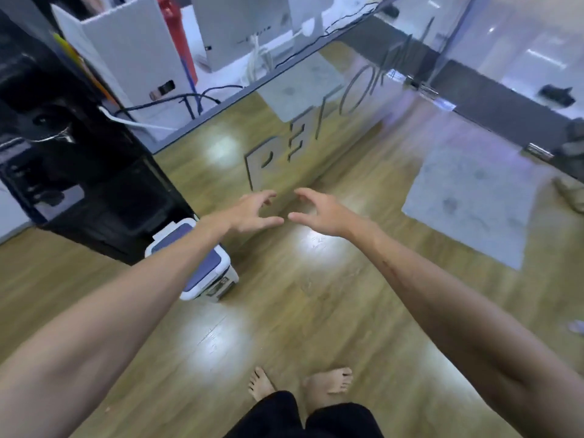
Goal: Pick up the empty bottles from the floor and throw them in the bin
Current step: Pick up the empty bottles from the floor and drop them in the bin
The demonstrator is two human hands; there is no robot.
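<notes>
Bare feet (328, 382) stand on the wooden floor (284, 311) at the frame's bottom edge. I see both arms stretched forward: left hand (252, 213) and right hand (319, 213) close together, fingers (268, 195) loosely curved, apart, gripping nothing. No bottle is visible, so its position is undetermined. I judge empty bottles light, crushable and smooth; grip mid-body. A white lidded bin (202, 263) stands by the left forearm, lid down, contents hidden.

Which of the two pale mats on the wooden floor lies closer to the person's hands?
The larger pale mat, right of the right hand. The smaller mat lies farther off, up by the glass partition with grey letters.
</notes>
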